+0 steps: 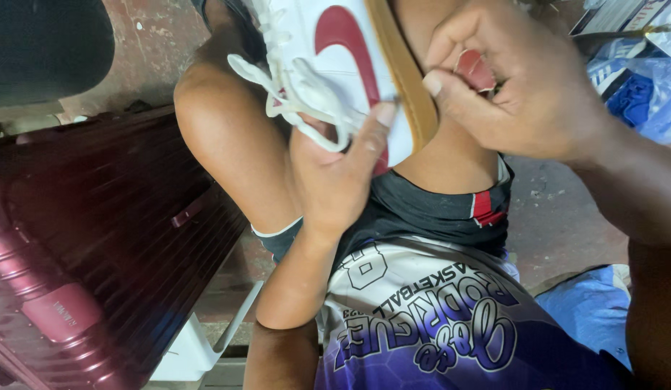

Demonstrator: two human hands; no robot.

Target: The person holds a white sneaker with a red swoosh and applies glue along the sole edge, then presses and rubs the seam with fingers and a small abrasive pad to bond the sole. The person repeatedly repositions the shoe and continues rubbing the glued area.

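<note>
While a dark red suitcase (97,238) sits far left, the left hand (335,173) grips the white shoe (335,58) above the knees. The right hand (523,87) pinches its tan sole (404,79), which looks partly loose, not yet fixed.

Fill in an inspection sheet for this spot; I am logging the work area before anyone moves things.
Surface: worn concrete floor; the work rests on the person's lap.
Job's things: white sneaker with a red side mark, tan sole edge and loose white laces.
Clutter: blue plastic bags and packages at upper right; blue cloth at lower right.
Grips: left hand holds the sneaker from below, thumb on its side; right hand pinches at the sole edge, a red bit under the fingers.
Cables: nothing seen.
Surroundings: dark red ribbed suitcase at left; dark seat at upper left.
</note>
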